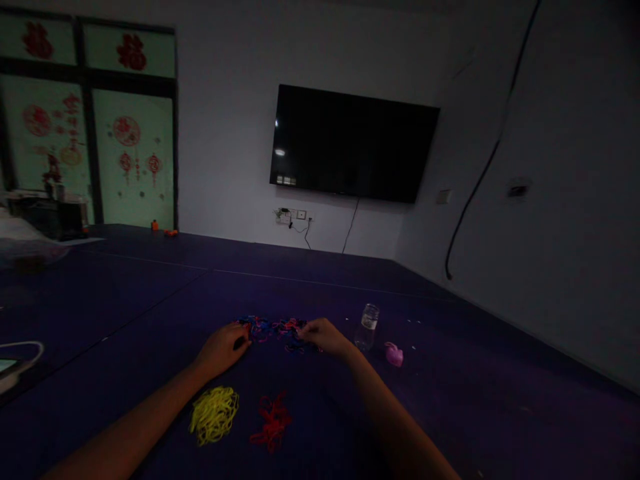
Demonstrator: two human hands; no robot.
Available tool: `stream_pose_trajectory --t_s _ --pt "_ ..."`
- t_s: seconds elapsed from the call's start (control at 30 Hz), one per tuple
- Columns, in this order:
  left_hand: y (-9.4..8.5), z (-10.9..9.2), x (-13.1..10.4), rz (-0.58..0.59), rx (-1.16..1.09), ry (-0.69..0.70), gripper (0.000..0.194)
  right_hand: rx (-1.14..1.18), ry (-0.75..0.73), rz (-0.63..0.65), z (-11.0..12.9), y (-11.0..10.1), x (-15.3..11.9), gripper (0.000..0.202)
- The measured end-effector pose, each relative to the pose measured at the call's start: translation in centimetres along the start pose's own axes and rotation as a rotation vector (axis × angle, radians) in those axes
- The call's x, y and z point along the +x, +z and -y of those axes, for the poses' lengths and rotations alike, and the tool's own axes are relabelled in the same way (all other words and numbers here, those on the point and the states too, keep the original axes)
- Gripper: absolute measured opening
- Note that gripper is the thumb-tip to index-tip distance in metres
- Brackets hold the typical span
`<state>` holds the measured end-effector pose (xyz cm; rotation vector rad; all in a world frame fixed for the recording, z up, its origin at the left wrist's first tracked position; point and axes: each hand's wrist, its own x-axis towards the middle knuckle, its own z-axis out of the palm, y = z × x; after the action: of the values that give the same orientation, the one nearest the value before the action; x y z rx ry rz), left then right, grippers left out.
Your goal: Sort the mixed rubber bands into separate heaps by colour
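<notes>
A loose mixed pile of thin blue, pink and red bands [275, 327], which look like rubber bands, lies on the dark purple table. At its left end is my left hand [225, 347], fingers curled towards the thumb; what lies between the fingertips is too dark to make out. From the right, my right hand [324, 335] pinches at bands on the pile's edge. Closer to me lie a tangled heap of yellow bands [215, 415] and, beside it, a smaller heap of red bands [273, 423].
Right of my right hand stands a clear bottle [367, 327], with a small pink object [394, 354] next to it. A device with a white cable [23, 347] is at the left edge. Small orange items [155, 225] sit far back. A television [353, 143] hangs on the wall.
</notes>
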<state>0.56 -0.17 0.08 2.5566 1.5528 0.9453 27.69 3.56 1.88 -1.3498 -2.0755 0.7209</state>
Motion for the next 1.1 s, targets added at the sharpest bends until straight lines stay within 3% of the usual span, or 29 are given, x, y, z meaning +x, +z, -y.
stream_pose_trajectory --t_s 0.13,0.3,0.47,0.67,0.8,0.97,1.1 --pt "0.0 0.1 0.0 0.006 0.006 0.017 0.014 0.311 0.026 0.210 1.4 0.1 -0.3 0.019" --pt "0.6 0.9 0.1 -0.008 -0.007 0.031 0.014 0.403 0.039 0.329 2.3 -0.3 -0.6 0.022" --pt "1.1 1.6 0.0 -0.032 -0.008 0.059 0.015 0.375 0.069 0.558 2.6 -0.2 -0.8 0.026" --pt "0.9 1.4 -0.1 -0.033 -0.025 0.085 0.016 0.236 0.057 0.850 3.6 1.5 -1.1 0.024" --pt "0.6 1.0 -0.1 -0.036 -0.052 0.106 0.015 0.226 -0.018 0.889 4.2 2.2 -1.1 0.030" --pt "0.5 0.8 0.0 -0.032 -0.036 0.090 0.016 0.236 -0.034 0.745 5.2 2.5 -1.0 0.024" --pt "0.4 0.7 0.1 -0.019 -0.041 0.093 0.015 0.298 -0.068 0.732 5.8 3.3 -1.0 0.015"
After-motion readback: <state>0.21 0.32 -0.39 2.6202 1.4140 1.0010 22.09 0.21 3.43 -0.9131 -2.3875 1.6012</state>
